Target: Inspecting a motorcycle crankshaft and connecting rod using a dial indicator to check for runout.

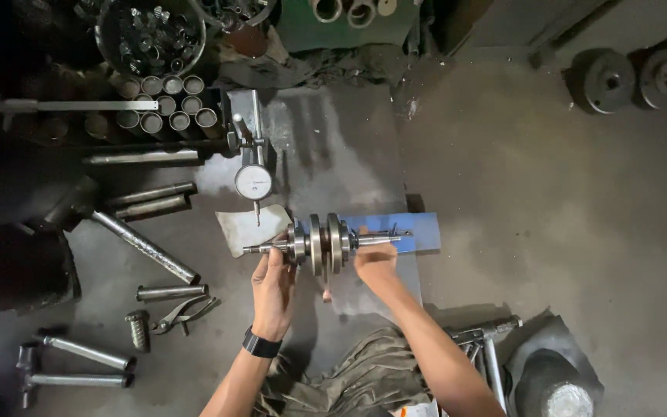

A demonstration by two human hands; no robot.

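A steel crankshaft with two round webs lies sideways across a blue stand on a metal plate. My left hand, with a black wristband, grips its left shaft end. My right hand holds the right shaft end just beside the webs. A dial gauge on a stand sits just beyond the left shaft, its tip pointing down near a white cloth.
Metal rods and pliers lie on the floor at left. Several short steel tubes and a bucket of parts stand at the back. Two dark round weights rest far right. A hammer-like tool lies beside my right arm.
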